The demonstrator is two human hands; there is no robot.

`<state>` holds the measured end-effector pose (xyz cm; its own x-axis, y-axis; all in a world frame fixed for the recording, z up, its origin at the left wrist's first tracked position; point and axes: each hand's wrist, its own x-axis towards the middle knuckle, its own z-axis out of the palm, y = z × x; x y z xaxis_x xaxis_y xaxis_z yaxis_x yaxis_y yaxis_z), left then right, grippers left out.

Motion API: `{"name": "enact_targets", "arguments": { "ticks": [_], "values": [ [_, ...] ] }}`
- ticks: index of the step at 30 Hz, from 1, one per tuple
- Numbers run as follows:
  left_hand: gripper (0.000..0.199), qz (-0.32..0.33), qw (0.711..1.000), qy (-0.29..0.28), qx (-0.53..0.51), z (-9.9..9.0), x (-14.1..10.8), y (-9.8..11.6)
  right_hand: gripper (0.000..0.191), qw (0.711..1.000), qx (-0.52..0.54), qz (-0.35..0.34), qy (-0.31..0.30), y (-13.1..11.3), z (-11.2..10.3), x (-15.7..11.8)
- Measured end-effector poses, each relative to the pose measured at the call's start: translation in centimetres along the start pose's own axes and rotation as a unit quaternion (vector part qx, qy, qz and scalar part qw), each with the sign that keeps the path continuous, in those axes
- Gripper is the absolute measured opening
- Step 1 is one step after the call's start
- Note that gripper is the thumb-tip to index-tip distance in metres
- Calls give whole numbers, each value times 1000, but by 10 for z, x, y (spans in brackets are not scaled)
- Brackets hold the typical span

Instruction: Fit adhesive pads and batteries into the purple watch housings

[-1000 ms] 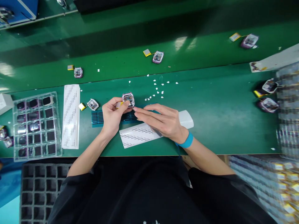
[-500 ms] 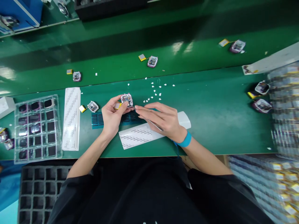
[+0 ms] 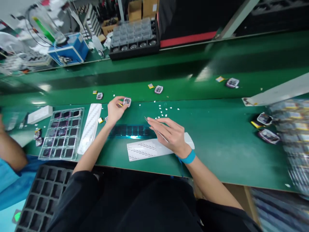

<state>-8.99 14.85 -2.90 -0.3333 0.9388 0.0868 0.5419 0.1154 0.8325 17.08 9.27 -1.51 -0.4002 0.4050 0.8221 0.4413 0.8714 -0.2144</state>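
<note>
Between the fingers of my left hand [image 3: 116, 109] is a small watch case [image 3: 127, 102] with its circuit board showing; its yellow battery is mostly covered by the fingers. My right hand [image 3: 170, 133] is closed around metal tweezers [image 3: 161, 135], tips pointing left and apart from the watch case. Below the hands lie a dark blue slotted strip [image 3: 131, 130] and a white printed adhesive sheet [image 3: 141, 149]. Small white stickers [image 3: 166, 115] are scattered beyond my right hand. Behind my left wrist, another case with a yellow battery [image 3: 100, 120] is partly hidden.
A clear tray [image 3: 82, 120] of dark watch parts stands left, beside another printed sheet [image 3: 89, 129]. More opened watch cases [image 3: 158, 89] lie along the back and at right [image 3: 268, 136]. A co-worker's arm [image 3: 11, 148] shows at far left. A white post [image 3: 277, 90] rises at right.
My left hand has carried the watch case away from the tweezers, toward the back of the bench. My right hand still holds the tweezers. The view has tilted up, showing more background.
</note>
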Motion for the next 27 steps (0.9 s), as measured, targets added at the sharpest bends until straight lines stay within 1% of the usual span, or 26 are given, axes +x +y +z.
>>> {"name": "enact_targets", "arguments": {
  "ticks": [2, 3, 4, 6, 8, 12, 14, 16, 17, 19, 21, 23, 24, 27],
  "values": [
    [23, 3, 997, 20, 76, -16, 33, -4, 41, 1000, -2, -10, 14, 0, -1, 2],
    [19, 4, 993, 29, 114, -24, 46, -6, 41, 1000, -3, -12, 16, 0, -1, 3],
    [17, 6, 988, 41, 149, -33, 55, -9, 40, 1000, -4, -14, 16, 0, -1, 4],
    [19, 9, 974, 70, 216, -51, 63, -14, 35, 1000, -7, -16, 12, -1, -2, 5],
    [27, 3, 959, 84, 272, -67, 64, -19, 31, 1000, -8, -19, 8, -2, -2, 4],
    [38, -11, 939, 49, 339, -91, 58, -22, 26, 1000, 2, -18, 6, -4, -1, 3],
    [34, -7, 934, 27, 357, -98, 51, -20, 23, 1000, 0, -17, 8, -4, -1, 3],
    [23, 9, 931, 2, 365, -100, 37, -16, 19, 999, -23, -30, 9, -3, -2, 4],
    [18, 20, 930, -14, 366, -99, 28, -14, 18, 998, -39, -42, 9, -2, -2, 4],
    [16, 40, 930, -39, 365, -89, 10, -9, 17, 996, -64, -66, 8, -1, -2, 4],
    [21, 54, 930, -33, 363, -71, -3, -1, 17, 995, -67, -75, 4, -1, -2, 4],
    [30, 74, 932, -19, 355, -44, -6, 11, 18, 995, -58, -76, -2, -1, -1, 3],
    [32, 90, 933, -25, 347, -28, -3, 18, 19, 996, -54, -75, -4, -2, 0, 3],
    [30, 141, 936, -82, 312, 25, 21, 42, 19, 996, -48, -72, -5, -3, 1, 2]
  ]
}}
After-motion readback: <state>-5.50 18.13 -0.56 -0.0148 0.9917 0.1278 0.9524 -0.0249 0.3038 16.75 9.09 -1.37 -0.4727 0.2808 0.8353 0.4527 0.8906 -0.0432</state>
